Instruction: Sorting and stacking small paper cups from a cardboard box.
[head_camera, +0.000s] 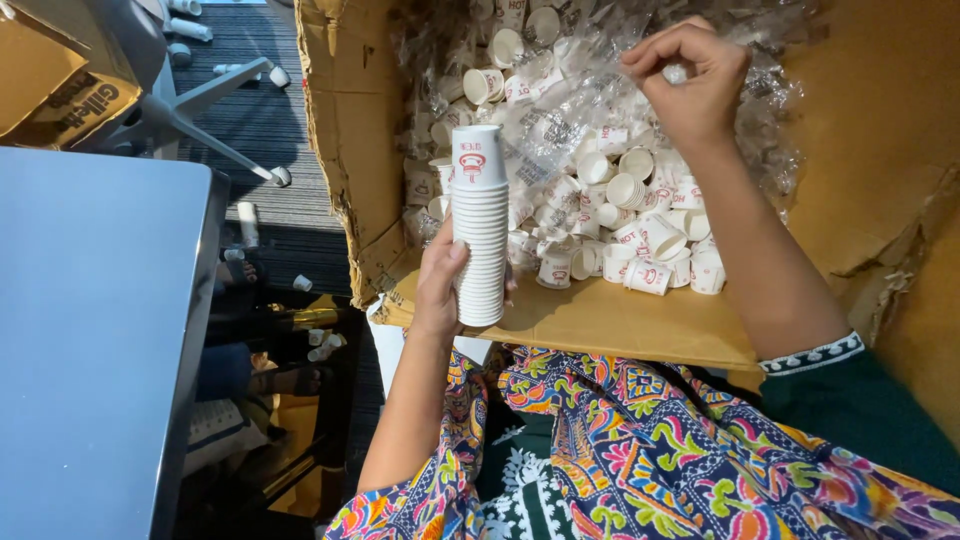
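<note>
Cardboard box (620, 320) of loose cups (640, 240): left hand (440, 285) fingers wrap stack (480, 225); right hand (690, 75) pinches plastic wrap (560, 120); keep stack upright.

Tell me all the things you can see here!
stack of paper cups: one, white with red print, upright in the left hand
loose paper cups: many, white and red, in the box
plastic wrap: clear, crumpled over the cups
cardboard box: one, brown, open, in front
table: one, grey-blue, at left
chair base: grey, wheeled, on the floor
cups on the floor: a few, white
left hand: holds the stack
right hand: pinches plastic wrap
</note>
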